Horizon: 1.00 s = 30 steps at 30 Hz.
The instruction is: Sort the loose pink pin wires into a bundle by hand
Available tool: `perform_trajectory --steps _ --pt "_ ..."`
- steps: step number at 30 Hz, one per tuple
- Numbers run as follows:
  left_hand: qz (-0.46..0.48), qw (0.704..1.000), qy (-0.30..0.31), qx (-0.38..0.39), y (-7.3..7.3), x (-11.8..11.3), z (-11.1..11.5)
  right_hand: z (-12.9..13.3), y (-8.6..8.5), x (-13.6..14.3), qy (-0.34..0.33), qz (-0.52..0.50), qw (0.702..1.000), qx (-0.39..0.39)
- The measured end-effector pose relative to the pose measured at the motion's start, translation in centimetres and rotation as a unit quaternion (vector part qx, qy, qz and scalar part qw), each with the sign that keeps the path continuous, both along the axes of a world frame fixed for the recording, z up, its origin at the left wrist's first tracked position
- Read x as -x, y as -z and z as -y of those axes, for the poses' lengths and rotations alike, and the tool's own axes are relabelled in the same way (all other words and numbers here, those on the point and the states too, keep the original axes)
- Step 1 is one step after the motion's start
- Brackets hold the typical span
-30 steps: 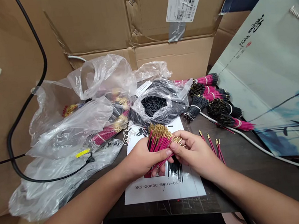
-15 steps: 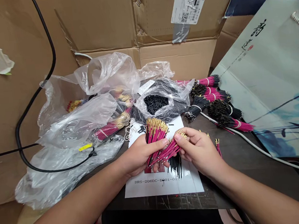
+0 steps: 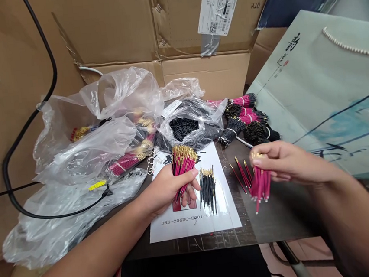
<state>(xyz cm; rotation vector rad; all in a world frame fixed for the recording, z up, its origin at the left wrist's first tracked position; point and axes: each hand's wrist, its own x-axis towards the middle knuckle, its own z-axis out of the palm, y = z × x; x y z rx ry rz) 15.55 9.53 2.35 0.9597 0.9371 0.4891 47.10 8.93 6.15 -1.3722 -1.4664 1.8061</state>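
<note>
My left hand [image 3: 166, 190] grips a thick bundle of pink wires with gold tips [image 3: 182, 162], held upright over a white printed sheet [image 3: 196, 224]. My right hand [image 3: 284, 161] is off to the right, pinching a smaller bunch of pink wires [image 3: 260, 184] by their gold ends so they hang down above the dark table [image 3: 286, 215]. Three loose pink wires [image 3: 240, 174] lie on the table just left of that bunch. A small pile of black wires [image 3: 207, 188] rests on the sheet between my hands.
A clear bag of small black sleeves [image 3: 186, 127] sits behind the sheet. Tied pink and black wire bundles [image 3: 246, 117] lie at back right. Crumpled plastic bags [image 3: 85, 161] and a black cable [image 3: 23, 128] fill the left. Cardboard boxes [image 3: 161, 32] stand behind; a paper bag [image 3: 330, 89] leans right.
My right hand has pulled a small bunch of pink wires away from the big bundle and carried it to the right. The left hand stays put with the bundle.
</note>
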Motion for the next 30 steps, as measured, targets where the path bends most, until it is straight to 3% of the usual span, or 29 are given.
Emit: perform_trajectory --steps 3,6,9,12,16,19,22,25,30 --pt "0.006 1.0 -0.011 -0.011 0.2 0.1 0.0 -0.2 -0.1 -4.5 -0.039 0.134 0.99 -0.012" --pt "0.006 1.0 -0.007 -0.024 0.4 0.1 0.0 -0.9 1.0 -6.2 -0.05 0.183 0.981 0.029" --pt "-0.002 1.0 -0.005 -0.026 0.4 0.0 0.1 -1.7 2.5 -5.8 -0.049 0.205 0.977 0.035" --pt "0.003 1.0 -0.012 -0.025 0.0 -0.1 0.0 -2.0 3.3 -5.0 -0.058 0.239 0.969 -0.023" --pt "-0.005 1.0 -0.002 -0.019 -0.1 -0.1 0.0 -1.5 3.4 -4.6 -0.049 0.294 0.946 -0.124" --pt "-0.019 0.999 0.02 -0.023 0.2 0.1 0.0 -0.9 3.0 -4.3 -0.045 0.309 0.937 -0.156" --pt "-0.017 0.999 0.03 -0.035 0.5 0.2 0.0 0.0 2.7 -4.3 -0.007 0.295 0.943 -0.154" --pt "-0.011 0.999 0.025 -0.035 0.4 0.3 0.1 1.2 2.8 -4.8 0.064 0.289 0.933 -0.202" --pt "0.002 1.0 0.019 -0.023 0.3 0.2 0.2 3.1 4.0 -5.5 0.156 0.386 0.863 -0.287"
